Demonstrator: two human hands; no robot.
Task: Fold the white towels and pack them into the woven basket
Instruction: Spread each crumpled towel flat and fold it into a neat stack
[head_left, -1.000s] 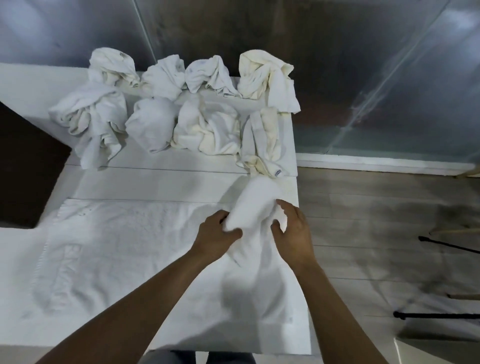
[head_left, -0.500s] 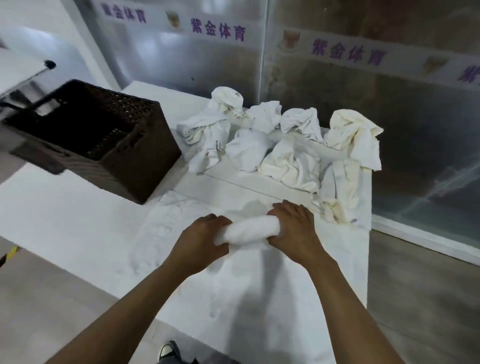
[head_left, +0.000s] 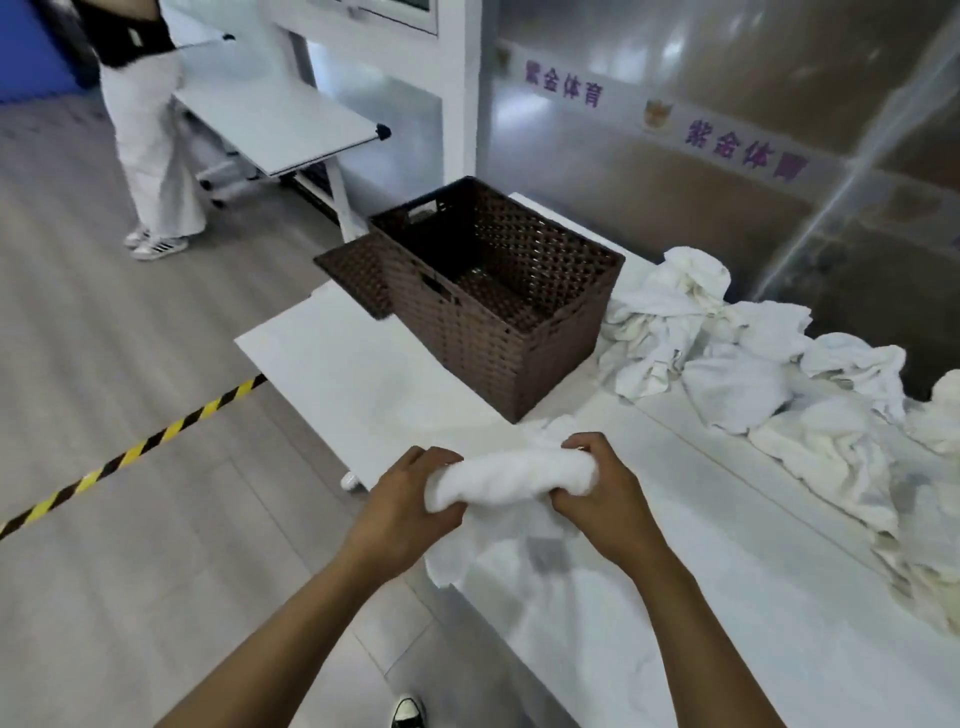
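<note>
Nearest me, the left hand (head_left: 410, 512) and right hand (head_left: 602, 493) each clenched their fingers round an end of a rolled towel (head_left: 511, 475), held just above the white surface (head_left: 332, 364). Beyond it the woven basket (head_left: 498, 332) stood open and looked empty, and a heap of crumpled towels (head_left: 779, 384) beside it remained unfolded, so most of the job looked undone

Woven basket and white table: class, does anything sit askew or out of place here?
Yes. The brown woven basket stands turned at an angle to the white table, and a matching brown woven panel, perhaps its lid, juts past the table's edge over the floor. The basket shows no towels inside.
</note>
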